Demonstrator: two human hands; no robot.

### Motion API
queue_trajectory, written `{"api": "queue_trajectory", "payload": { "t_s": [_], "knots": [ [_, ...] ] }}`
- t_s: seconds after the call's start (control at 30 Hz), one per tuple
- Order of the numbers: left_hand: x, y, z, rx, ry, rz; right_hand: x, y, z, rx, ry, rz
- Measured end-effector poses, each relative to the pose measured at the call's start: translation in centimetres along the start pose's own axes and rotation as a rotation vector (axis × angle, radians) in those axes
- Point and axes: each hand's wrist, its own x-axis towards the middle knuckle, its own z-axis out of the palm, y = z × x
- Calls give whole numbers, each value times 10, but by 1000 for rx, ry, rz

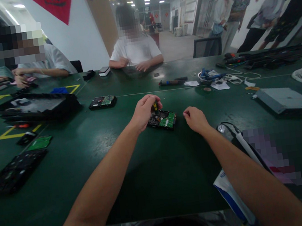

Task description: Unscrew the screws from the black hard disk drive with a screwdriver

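Note:
In the middle of the green table lies a hard drive (166,120), its green circuit board facing up. My left hand (147,110) is closed around a screwdriver (155,107) with a yellow and dark handle. The tool stands roughly upright over the drive's left part; its tip is hidden, so I cannot tell whether it sits in a screw. Just right of the drive, apart from it, my right hand (196,118) rests near the table with thumb and fingers pressed together. Whatever they may pinch is too small to make out.
Another hard drive (102,101) lies farther left, near a black tray (37,106). A loose green circuit board (39,142) and a black panel (14,171) are at left. A grey metal box (286,99) stands at right, cables (240,77) behind it. People sit opposite.

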Motion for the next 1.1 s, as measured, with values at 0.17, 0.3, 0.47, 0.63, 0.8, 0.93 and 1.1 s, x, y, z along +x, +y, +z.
{"api": "queue_trajectory", "payload": {
  "t_s": [0.17,0.3,0.47,0.63,0.8,0.93,1.1],
  "knots": [
    [-1,1,2,42,-9,1,0,-4,-1,150,103,-19],
    [-1,2,2,48,-15,5,-1,-8,1,248,109,-151],
    [-3,4,2,69,-47,33,-5,-17,-2,220,26,-290],
    [-5,9,3,255,8,111,-9,-23,-6,213,-99,-357],
    [-3,10,1,382,93,203,-10,-24,-5,225,-165,-377],
    [-3,11,1,390,70,189,-11,-24,-4,215,-177,-359],
    [-5,13,3,296,34,134,-10,-24,-6,231,-189,-340]
  ]
}}
